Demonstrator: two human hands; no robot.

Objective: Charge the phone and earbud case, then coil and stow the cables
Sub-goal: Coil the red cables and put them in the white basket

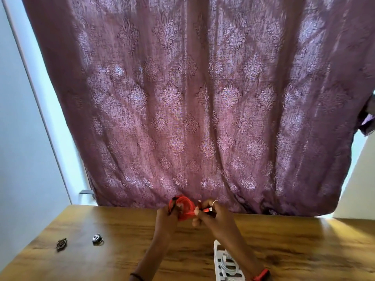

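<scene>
Left hand grips red cable coil above desk; right hand pinches its plug end just right of the coil. White basket sits nearer, under right forearm.

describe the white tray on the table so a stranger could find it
Start at the wooden table below the purple curtain. Near its front edge, under the right forearm, lies the white tray. It alone is white, with pale cable inside.
</scene>
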